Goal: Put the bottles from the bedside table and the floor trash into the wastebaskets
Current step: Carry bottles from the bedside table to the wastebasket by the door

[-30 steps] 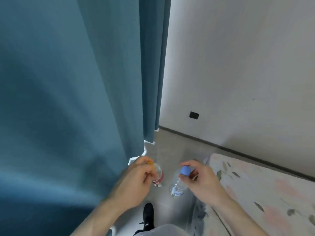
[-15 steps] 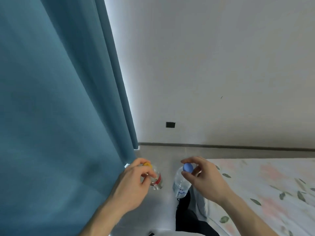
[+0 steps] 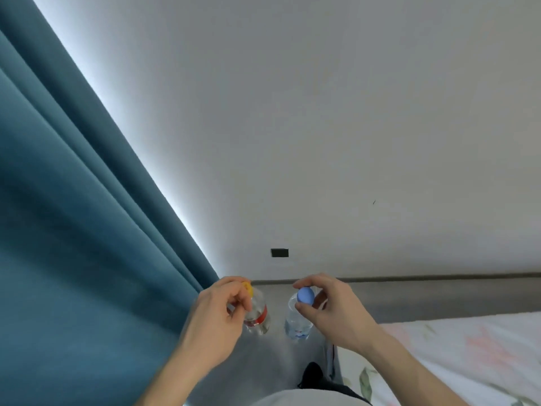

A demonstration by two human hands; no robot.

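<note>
At the far left hangs the teal curtain [image 3: 87,230], its folds slanting down toward the floor [image 3: 263,364], with a strip of light along its edge where it meets the pale wall [image 3: 322,127].

Next comes our left hand [image 3: 218,317]. Its fingers [image 3: 234,303] are curled round the neck of the bottle with the yellow cap [image 3: 257,315], a clear one with a red label, which hangs below the hand above the floor. Holding it at the neck lets the body dangle free, which we judge to be a carrying grip: easy to let go of over a bin.

Just beside it, with a gap between, our right hand [image 3: 328,312] pinches the bottle with the blue cap [image 3: 298,317] at the cap, thumb below and fingers over the top. This clear bottle also hangs upright under the hand. One bottle in each hand means both travel in a single trip.

A small dark wall socket [image 3: 279,252] sits low on the wall above the hands, and the dark skirting runs rightward from there. At the right lies the bed [image 3: 468,356] in its flowered sheet.

No wastebasket shows, so we judge the bottles are in transit, not yet dropped.
</note>
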